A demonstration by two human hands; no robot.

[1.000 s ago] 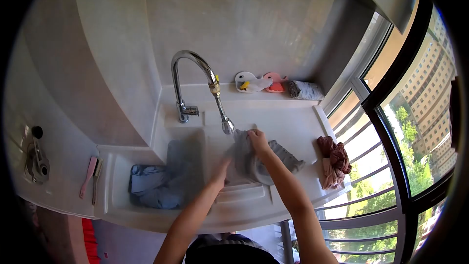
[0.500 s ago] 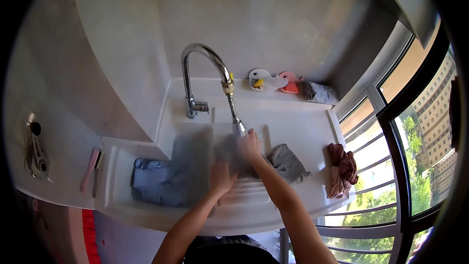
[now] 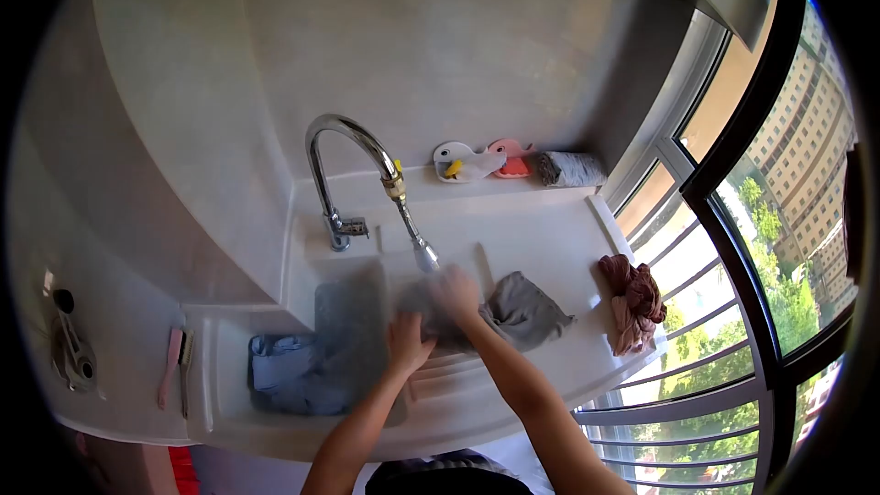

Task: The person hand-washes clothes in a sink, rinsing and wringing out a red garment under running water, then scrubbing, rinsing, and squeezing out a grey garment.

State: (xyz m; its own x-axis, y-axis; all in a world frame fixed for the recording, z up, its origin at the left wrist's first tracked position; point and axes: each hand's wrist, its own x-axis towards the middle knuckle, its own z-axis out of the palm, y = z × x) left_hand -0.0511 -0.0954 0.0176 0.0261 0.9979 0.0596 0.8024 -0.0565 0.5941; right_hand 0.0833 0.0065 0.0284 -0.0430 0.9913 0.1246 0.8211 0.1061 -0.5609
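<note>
A wet grey cloth (image 3: 527, 310) lies bunched across the ribbed washboard (image 3: 447, 378) of the white sink, its loose end spread to the right. My left hand (image 3: 408, 341) holds the cloth's left part, thumb out to the side. Motion smears my right hand (image 3: 456, 293), which is on the cloth just under the faucet's spray head (image 3: 425, 257); its fingers cannot be made out. The chrome faucet (image 3: 353, 128) arches over from behind. In the basin to the left, a blue garment (image 3: 286, 368) sits in cloudy water.
A twisted brownish-red cloth (image 3: 634, 302) lies at the right edge by the window. Along the back ledge are a white whale-shaped dish (image 3: 449, 154), a pink one (image 3: 513, 165) and a rolled grey cloth (image 3: 570, 170). Two brushes (image 3: 174, 362) lie at left.
My right hand has moved down a little, away from the spray head, and is more blurred. The grey cloth's right part is more spread. The whole view has shifted slightly.
</note>
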